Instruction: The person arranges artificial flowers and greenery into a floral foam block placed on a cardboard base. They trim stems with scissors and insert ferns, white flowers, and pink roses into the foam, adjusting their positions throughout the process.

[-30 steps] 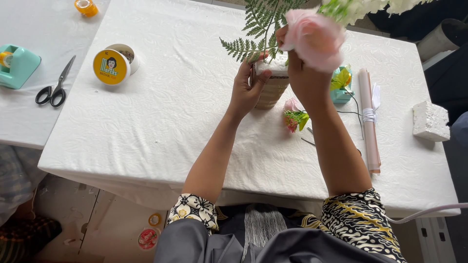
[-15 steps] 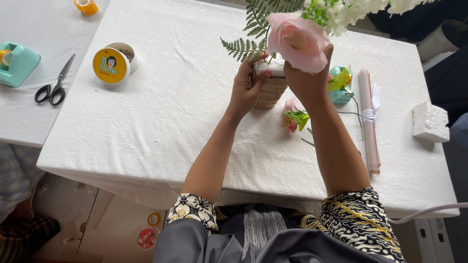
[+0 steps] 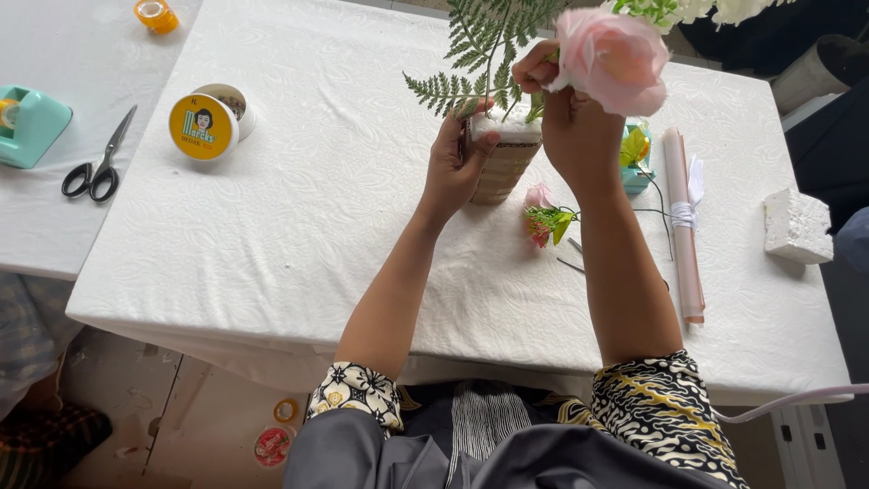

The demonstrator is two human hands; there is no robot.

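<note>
A small woven basket pot [image 3: 503, 168] filled with white foam stands on the white tablecloth [image 3: 317, 226]. Green fern fronds [image 3: 480, 45] rise out of it. My left hand [image 3: 455, 163] grips the pot's left side, thumb on the foam rim. My right hand [image 3: 566, 118] is closed on the stem of a large pink artificial rose [image 3: 614, 56], holding it just above the pot's right edge. White and green blossoms [image 3: 688, 9] show at the top edge.
A small pink and green flower sprig [image 3: 545, 220] and a pink paper roll [image 3: 683, 226] tied with white ribbon lie right of the pot. A white foam block [image 3: 797, 226] sits far right. Left are a yellow-lidded tin [image 3: 201, 127], scissors [image 3: 98, 163], a teal tape dispenser [image 3: 27, 122] and an orange tape roll [image 3: 156, 13].
My right hand has shifted the pink rose slightly, keeping it over the pot. My left hand stays on the pot.
</note>
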